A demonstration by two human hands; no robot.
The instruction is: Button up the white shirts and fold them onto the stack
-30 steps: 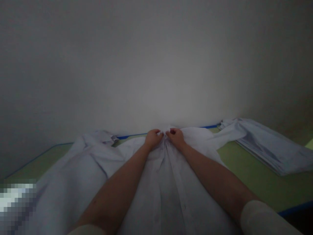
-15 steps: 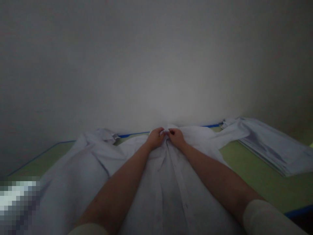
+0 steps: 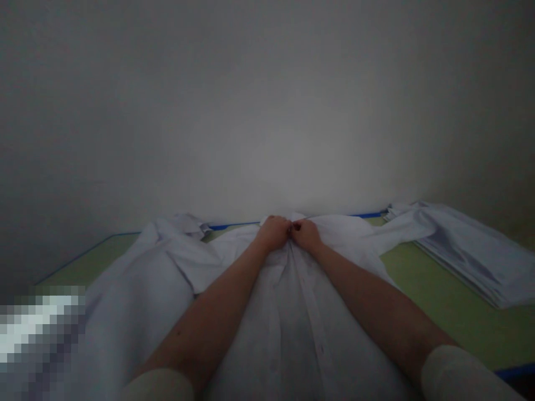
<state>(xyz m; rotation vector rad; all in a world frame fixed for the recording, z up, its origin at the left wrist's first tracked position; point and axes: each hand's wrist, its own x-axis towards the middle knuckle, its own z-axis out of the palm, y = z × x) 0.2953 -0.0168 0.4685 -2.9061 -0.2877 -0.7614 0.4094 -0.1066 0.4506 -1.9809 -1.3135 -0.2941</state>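
A white shirt (image 3: pixel 351 334) lies spread across the table with its front placket running toward me and its collar end at the far side. My left hand (image 3: pixel 273 233) is closed on the shirt near the collar, fingers bent. Right beside it, my right hand (image 3: pixel 306 235) pinches the other side of the shirt front. The two hands meet at the top of the placket, where the cloth is gathered. What lies between the fingertips, perhaps a button, is too dark and small to make out.
On the right, a stack of folded white garments (image 3: pixel 480 256) lies on the green tabletop (image 3: pixel 455 317), and a sleeve of the shirt reaches over it. More white cloth (image 3: pixel 129 301) is heaped at the left. A plain grey wall (image 3: pixel 267 111) rises behind the blue table edge.
My left hand has moved right and turned over more, closing against the right hand. The right hand stays at the collar. The view has shifted slightly.
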